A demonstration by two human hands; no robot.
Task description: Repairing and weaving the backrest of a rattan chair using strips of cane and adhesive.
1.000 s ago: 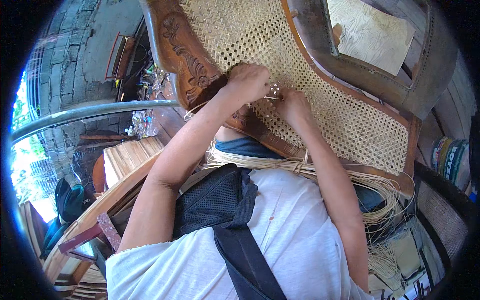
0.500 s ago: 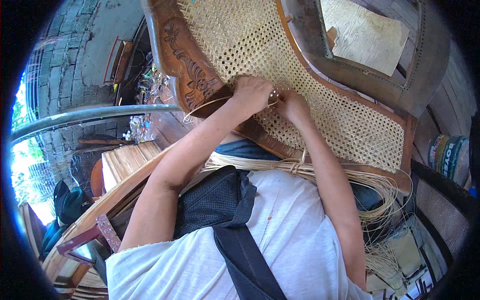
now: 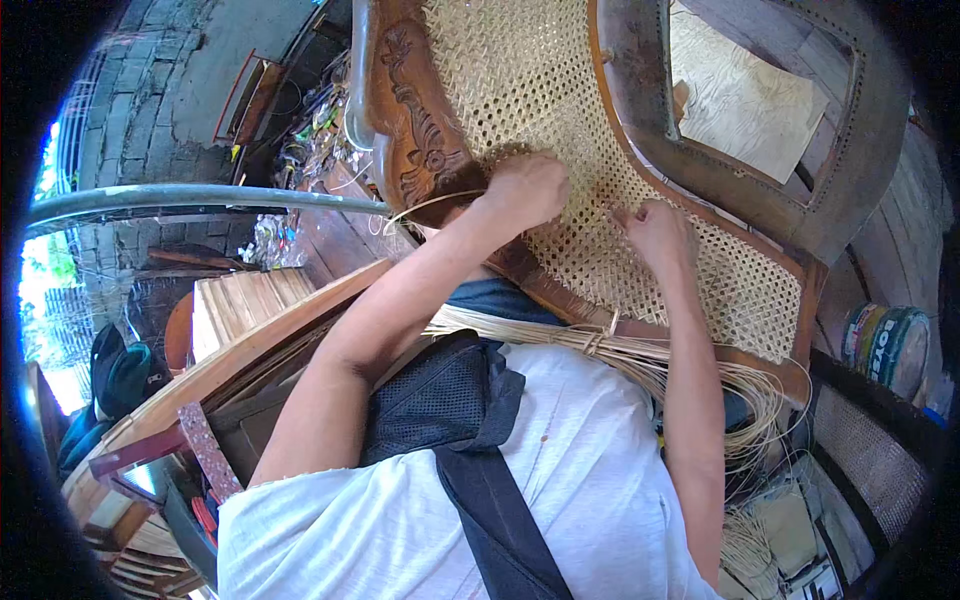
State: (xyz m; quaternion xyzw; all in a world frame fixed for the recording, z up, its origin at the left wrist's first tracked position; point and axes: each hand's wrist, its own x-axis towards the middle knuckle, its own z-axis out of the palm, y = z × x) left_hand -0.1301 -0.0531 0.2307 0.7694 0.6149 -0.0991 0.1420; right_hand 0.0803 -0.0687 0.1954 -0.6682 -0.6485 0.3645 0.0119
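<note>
A carved wooden chair frame [image 3: 425,150] with a woven cane panel [image 3: 520,60] lies tilted across my lap. My left hand [image 3: 530,190] is curled over the panel beside the carved edge, its fingertips mostly hidden below it. A thin cane strand [image 3: 432,203] loops over the carved edge and runs behind my left wrist; whether that hand grips it does not show. Farther right, my right hand [image 3: 662,235] is raised by the weave with thumb and fingers pinched together. Anything between them is too small to make out.
A tied bundle of cane strands [image 3: 600,345] crosses my lap and coils at the right. Another wooden frame [image 3: 735,170] stands at the far right, with a paint can [image 3: 888,345] nearby. A metal pipe [image 3: 200,198] and a long wooden piece [image 3: 250,350] lie to the left.
My hands, close together before, are now apart, the right one having moved right. The chair and surroundings appear shifted in the view.
</note>
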